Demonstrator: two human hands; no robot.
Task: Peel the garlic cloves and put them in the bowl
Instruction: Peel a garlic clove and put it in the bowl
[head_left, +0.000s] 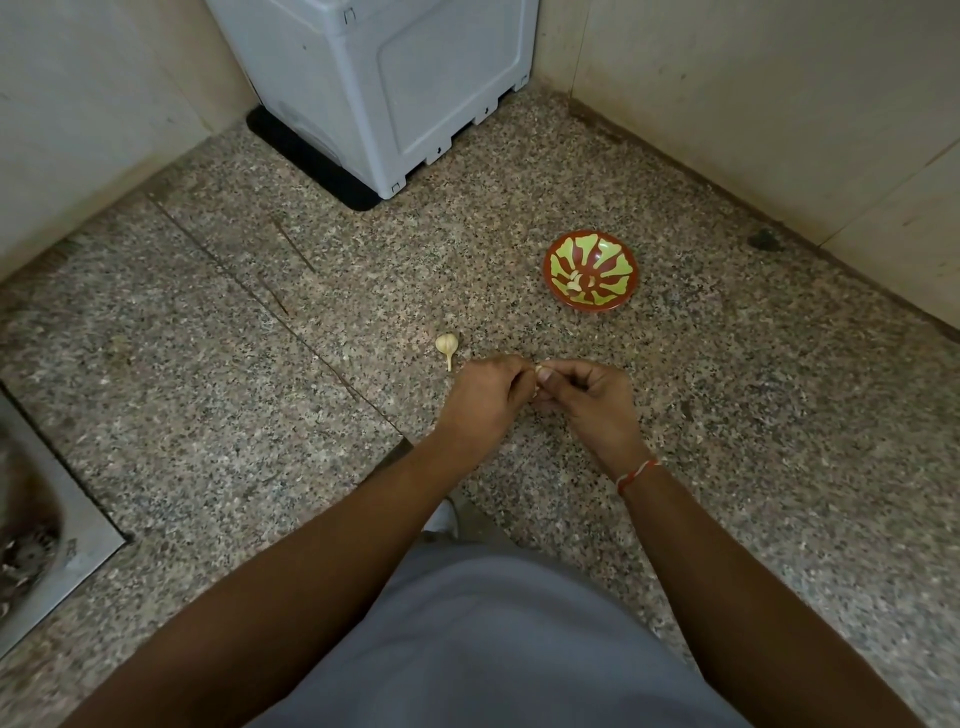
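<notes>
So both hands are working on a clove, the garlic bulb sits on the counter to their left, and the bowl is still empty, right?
Not quite: the bowl is not empty. The head view shows a few peeled cloves already in it. The rest holds: the left hand and right hand pinch a clove between them, and the garlic bulb sits on the counter to their left.

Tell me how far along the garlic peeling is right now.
Partly done. A few peeled cloves already lie in the red and green bowl. In hand: the left hand and right hand pinch one clove between them, apparently peeling it. Left: the garlic bulb on the counter, untouched, beside the left hand.
</notes>
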